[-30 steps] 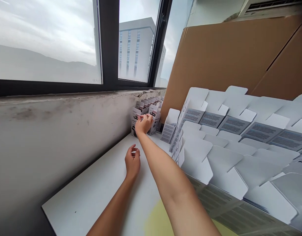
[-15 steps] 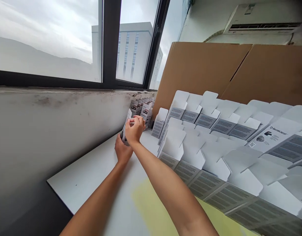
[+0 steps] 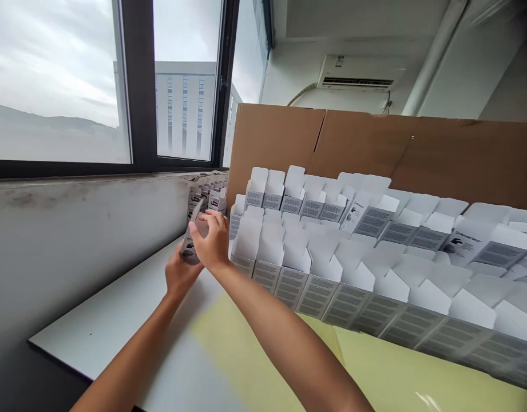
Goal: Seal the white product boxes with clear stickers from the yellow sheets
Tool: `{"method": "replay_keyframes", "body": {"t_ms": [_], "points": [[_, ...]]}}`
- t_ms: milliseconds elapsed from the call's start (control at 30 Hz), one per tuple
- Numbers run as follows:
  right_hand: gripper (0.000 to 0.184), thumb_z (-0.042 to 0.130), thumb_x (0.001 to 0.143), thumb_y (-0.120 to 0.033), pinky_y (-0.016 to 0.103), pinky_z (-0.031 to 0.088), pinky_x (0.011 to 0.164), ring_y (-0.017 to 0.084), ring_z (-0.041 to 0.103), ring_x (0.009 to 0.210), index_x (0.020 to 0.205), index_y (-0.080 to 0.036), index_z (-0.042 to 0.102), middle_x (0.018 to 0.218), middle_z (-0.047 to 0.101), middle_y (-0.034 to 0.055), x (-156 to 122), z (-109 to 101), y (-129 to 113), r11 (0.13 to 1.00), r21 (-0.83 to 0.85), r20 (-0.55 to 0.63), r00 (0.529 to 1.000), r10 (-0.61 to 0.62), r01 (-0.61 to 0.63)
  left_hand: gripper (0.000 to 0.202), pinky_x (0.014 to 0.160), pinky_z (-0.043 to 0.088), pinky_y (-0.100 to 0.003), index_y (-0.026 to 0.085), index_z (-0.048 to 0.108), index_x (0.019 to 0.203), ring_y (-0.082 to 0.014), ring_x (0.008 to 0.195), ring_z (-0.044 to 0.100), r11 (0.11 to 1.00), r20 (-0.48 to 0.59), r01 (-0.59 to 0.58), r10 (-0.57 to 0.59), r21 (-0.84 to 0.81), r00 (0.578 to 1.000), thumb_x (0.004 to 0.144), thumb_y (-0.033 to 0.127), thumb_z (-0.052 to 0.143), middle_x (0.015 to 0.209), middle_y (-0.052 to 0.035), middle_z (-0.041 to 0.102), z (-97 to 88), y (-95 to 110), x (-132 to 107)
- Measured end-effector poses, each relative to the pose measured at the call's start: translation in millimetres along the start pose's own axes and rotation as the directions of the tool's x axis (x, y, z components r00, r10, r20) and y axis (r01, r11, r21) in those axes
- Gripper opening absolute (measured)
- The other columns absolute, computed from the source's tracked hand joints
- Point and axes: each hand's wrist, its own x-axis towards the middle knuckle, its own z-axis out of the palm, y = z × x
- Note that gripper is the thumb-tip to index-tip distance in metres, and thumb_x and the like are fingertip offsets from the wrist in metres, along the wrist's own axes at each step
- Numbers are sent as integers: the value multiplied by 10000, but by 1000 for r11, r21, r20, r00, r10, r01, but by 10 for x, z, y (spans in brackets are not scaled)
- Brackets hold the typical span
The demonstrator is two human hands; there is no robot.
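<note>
A small printed carton (image 3: 188, 247) stands tilted above the white tabletop, its narrow flap raised at the top. My left hand (image 3: 179, 272) is wrapped round the lower part of it from the left and below. At its upper right side, my right hand (image 3: 212, 239) has its fingers bent and its thumb against the carton near the flap. The exact contact of the right fingertips is partly hidden. Behind the hands, several similar cartons (image 3: 217, 199) stand in rows by the wall.
To the right, long rows of open-topped cartons (image 3: 314, 292) with white flaps up stand before a large brown cardboard sheet (image 3: 366, 140). A white tabletop (image 3: 117, 309) with a yellow area (image 3: 375, 355) lies below. The wall (image 3: 83, 229) and window run along the left.
The view has swung to the right, showing more of the carton rows. Both hands stay at the same carton, and it has come slightly closer, away from the cartons behind.
</note>
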Motion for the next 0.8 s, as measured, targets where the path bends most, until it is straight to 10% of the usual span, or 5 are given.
{"method": "replay_keyframes", "body": {"t_ms": [200,400,800], "points": [[339,586,785,-168,385,469,1022,231,581,1106,1123,-174,568,1123,624,110,-553,-963,160,997,36,238,968,-79,73,582,688,522,-341,182,622,981,-281,873,671,967,-49,212,-221,-144,974,482,398,831,987,-84,714,-327,235,-388],[1106,855,589,-498,517,377,1135,351,378,1398,1482,-162,297,1489,412,184,-1093,-1550,181,968,-46,510,828,234,-245,616,786,544,-352,161,635,1027,-269,978,666,793,191,343,-286,-503,939,491,336,882,1090,-98,700,-295,679,-1066],[821,798,610,-357,428,523,946,280,614,1125,1351,-201,483,1254,620,113,-1517,-2454,391,935,-118,373,857,355,-335,851,978,483,-420,214,495,1320,-290,1144,607,651,450,457,-193,-606,872,577,334,892,1192,-110,642,326,1003,-1899]]}}
